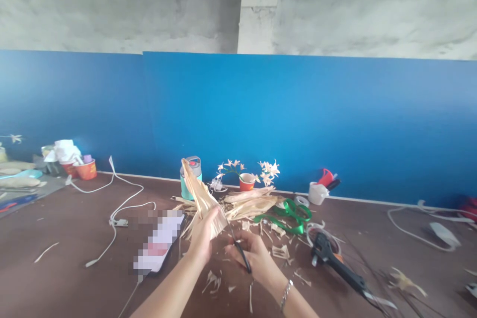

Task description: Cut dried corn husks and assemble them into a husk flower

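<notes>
My left hand (203, 236) is closed around a pale dried corn husk (198, 190), which points up and away to the left. In my right hand (252, 253) is a pair of scissors (242, 254) with black handles, its blades reaching up to the husk's right edge. Whether the blades are open or closed is hard to make out. Behind both hands lies a pile of more husks (253, 206), and small husk scraps (280, 252) are scattered around on the brown table (93, 288).
A phone (160, 243) with a cable lies left of my hands. To the right are a green ribbon (296, 216) and a black glue gun (337, 263). Along the blue partition (298, 109) stand a teal flask (186, 186), a red cup (246, 183) with husk flowers and a white container (318, 193).
</notes>
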Demonstrator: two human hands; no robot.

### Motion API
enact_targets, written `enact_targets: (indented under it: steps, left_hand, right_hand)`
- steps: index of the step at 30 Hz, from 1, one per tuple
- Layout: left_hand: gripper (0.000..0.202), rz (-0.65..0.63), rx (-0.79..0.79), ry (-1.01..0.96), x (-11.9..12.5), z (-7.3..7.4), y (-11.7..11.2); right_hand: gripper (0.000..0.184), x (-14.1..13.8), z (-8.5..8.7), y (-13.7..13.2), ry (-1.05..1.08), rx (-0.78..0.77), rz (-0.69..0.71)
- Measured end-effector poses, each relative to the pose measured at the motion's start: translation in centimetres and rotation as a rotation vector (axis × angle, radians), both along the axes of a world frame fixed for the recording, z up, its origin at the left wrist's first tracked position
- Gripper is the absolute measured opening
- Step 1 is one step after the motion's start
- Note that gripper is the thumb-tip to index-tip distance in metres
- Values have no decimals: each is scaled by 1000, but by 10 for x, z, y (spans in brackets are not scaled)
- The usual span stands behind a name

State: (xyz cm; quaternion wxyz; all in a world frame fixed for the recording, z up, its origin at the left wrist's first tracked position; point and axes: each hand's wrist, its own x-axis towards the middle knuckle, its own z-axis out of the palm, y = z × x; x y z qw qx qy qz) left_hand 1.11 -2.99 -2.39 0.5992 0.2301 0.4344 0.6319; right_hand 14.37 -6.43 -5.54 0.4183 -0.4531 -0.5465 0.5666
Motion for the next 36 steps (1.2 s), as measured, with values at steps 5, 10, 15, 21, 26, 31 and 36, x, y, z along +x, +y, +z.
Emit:
enact_targets:
  steps: [5, 10, 15, 21, 26, 31, 36]
  left_hand:
    - [39, -1, 3, 29, -2, 3, 1]
    - [35, 29, 41, 39, -3, 4, -1]
    - [33, 21, 50, 19, -2, 4, -1]
    - [37, 29, 52, 10, -3, 1, 1]
    - [39, 7, 56, 4, -3, -2, 1]
    - [40, -4, 45, -5, -3, -3, 2]
    - [37, 5, 30, -26, -3, -4, 5]
  right_hand:
    - [41, 3, 4, 0, -50, 5, 0]
    - [40, 6, 4, 1, -94, -15, 6]
    - [40, 6, 7, 0, -86, -28, 20]
    - [42, 4, 8, -2, -54, -41, 26]
    - [44, 5, 4, 0, -42, -20, 30]
    - [41, 5, 7, -1, -70, -14, 40]
    - [40, 5, 11, -3, -93, -34, 30]
